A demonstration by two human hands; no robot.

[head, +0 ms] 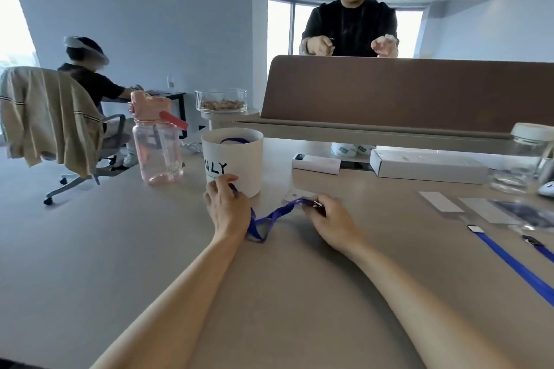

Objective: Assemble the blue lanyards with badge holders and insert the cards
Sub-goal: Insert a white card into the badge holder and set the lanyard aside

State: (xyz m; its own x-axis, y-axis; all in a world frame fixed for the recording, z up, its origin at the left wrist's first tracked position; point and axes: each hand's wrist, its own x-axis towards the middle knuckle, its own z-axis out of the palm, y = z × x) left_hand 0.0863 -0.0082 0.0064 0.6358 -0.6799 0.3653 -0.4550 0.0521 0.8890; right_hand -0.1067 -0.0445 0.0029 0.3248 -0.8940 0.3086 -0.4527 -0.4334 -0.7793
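A blue lanyard (271, 217) droops across the table between my hands. My left hand (226, 207) pinches one part of its strap just in front of a white round container (236, 165). My right hand (332, 220) grips the strap's other end, where a dark clip shows at my fingertips. A clear badge holder (295, 196) lies flat just beyond that hand. At the right edge lie two more blue lanyards (509, 263), a white card (440, 201) and another clear holder (491, 210).
A pink water bottle (157, 141) stands left of the container, which has blue strap inside. White boxes (425, 166) and a glass jar (524, 159) sit at the back right under a brown divider (404, 90). A person works behind it; another sits far left.
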